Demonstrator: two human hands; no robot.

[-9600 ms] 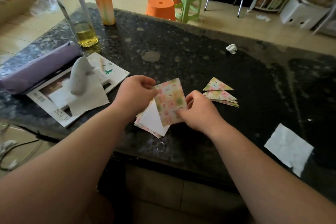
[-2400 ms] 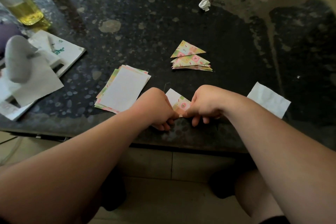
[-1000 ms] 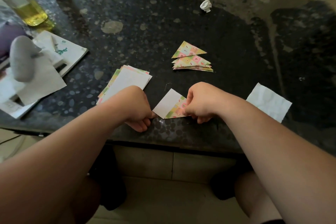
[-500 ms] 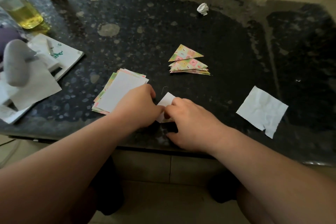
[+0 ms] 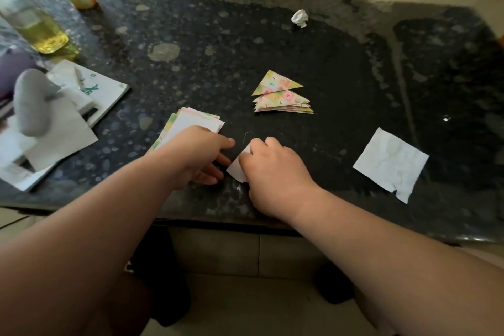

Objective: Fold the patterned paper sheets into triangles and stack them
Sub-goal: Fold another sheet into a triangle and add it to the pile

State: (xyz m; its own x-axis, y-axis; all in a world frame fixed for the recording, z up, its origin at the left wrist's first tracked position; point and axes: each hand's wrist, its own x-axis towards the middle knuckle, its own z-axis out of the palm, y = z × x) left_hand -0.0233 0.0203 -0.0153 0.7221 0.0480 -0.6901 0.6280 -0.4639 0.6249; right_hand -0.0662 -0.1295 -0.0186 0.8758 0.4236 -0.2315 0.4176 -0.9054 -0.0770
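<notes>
Head view: folded sheet (image 5: 237, 170), white side up, pressed to counter (image 5: 341, 63) near front edge under right grip (image 5: 275, 172); fingers bent over it, pinch or plain press cannot be told. Nothing held by left grip (image 5: 196, 155) just beside it: fingers loosely straight, laid over near corner of sheet stack (image 5: 196, 121). Finished triangle pile (image 5: 281, 98) set farther back, apart from both.

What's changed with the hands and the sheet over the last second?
The right hand has gone from pinching the part-folded patterned paper sheet to lying over it, pressing it onto the dark speckled table; only its white back shows. The left hand has uncurled beside it, holding nothing. The pile of folded patterned triangles, the stack of unfolded sheets and the crumpled white paper square stayed put.
</notes>
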